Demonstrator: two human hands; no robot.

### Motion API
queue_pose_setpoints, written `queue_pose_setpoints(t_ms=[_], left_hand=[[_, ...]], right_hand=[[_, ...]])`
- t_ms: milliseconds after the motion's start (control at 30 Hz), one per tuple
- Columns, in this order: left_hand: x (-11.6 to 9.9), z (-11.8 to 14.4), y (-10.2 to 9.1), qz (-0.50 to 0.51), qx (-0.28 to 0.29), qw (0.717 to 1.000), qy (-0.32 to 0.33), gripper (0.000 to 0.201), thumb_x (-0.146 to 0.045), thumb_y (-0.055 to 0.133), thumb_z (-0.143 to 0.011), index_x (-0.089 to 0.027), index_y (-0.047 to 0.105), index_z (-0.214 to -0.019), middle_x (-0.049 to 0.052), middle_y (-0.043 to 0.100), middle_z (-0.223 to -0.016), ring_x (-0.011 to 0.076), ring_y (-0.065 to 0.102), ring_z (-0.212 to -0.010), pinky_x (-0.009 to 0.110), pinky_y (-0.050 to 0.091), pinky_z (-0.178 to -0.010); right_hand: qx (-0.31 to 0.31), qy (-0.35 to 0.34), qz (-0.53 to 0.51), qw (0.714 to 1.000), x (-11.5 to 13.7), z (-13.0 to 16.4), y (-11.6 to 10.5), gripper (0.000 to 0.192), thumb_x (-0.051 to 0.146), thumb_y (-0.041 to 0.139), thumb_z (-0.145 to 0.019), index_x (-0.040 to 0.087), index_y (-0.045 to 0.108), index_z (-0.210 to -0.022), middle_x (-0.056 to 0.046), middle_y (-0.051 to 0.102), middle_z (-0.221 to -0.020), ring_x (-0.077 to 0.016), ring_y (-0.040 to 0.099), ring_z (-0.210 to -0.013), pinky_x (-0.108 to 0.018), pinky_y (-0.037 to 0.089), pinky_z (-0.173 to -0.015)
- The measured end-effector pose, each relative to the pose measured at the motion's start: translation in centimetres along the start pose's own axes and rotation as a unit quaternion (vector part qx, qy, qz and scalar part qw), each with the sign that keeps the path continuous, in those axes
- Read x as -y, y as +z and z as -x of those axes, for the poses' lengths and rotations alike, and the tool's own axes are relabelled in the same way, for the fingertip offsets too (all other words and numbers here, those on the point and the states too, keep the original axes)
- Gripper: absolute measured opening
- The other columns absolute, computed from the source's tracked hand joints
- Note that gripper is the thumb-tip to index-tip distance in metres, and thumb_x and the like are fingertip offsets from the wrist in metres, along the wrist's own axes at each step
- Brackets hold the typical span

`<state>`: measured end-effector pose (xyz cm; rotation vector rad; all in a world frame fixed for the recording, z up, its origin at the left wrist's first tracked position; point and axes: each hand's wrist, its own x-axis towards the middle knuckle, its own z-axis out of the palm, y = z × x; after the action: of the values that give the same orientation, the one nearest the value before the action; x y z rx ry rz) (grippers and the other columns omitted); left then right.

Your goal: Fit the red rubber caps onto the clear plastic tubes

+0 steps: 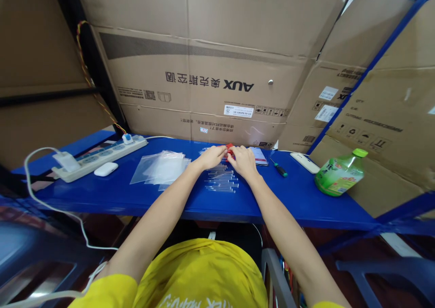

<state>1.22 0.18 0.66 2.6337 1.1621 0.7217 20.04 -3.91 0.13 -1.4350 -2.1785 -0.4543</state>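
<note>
My left hand (pixel 213 157) and my right hand (pixel 244 161) meet over the blue tabletop. Between their fingertips is a small red object (pixel 229 146), partly covered; its exact kind does not show. Fingers of both hands are closed around it from either side. Just below the hands lies a loose row of thin clear plastic tubes (pixel 222 180), some reaching under the hands. Left of my left forearm is a spread pile of clear plastic bags (pixel 166 168). A phone or tablet (pixel 258 156) with a lit screen lies behind my right hand.
On the left are a white power strip (pixel 102 159) with plugs and a white earbud case (pixel 106 169). A screwdriver (pixel 280 168), a white phone-like object (pixel 305 162) and a green-capped bottle (pixel 340 174) are on the right. Cardboard panels (pixel 204 50) wall off the back.
</note>
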Motion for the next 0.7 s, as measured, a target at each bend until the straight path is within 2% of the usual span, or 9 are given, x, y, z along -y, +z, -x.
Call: queue_pose_setpoints(t_ms=[300,700], left_hand=[[-0.2,-0.2,-0.1,0.017,-0.005,0.999,0.032,0.036,-0.032,0.034,-0.109,-0.019,0.062,-0.091,0.008,0.072,-0.088,0.0187,0.064,-0.076,0.029,0.044,-0.074],[0.6,-0.6,1.0,0.065,-0.018,0.995,0.069,0.033,-0.031,0.034,-0.108,-0.018,0.062,-0.095,0.008,0.071,-0.094,0.0184,0.064,-0.083,0.03,0.047,-0.082]], right_hand=[[0.003,0.023,0.024,0.999,1.2,-0.1,0.0,0.021,0.027,0.045,-0.104,0.018,0.064,-0.104,-0.014,0.072,-0.102,-0.0292,0.057,-0.099,-0.037,0.036,-0.081],[0.023,0.035,0.006,0.999,1.0,-0.1,0.5,0.021,0.023,0.039,-0.105,0.017,0.059,-0.104,-0.014,0.067,-0.1,-0.029,0.055,-0.101,-0.035,0.04,-0.083]])
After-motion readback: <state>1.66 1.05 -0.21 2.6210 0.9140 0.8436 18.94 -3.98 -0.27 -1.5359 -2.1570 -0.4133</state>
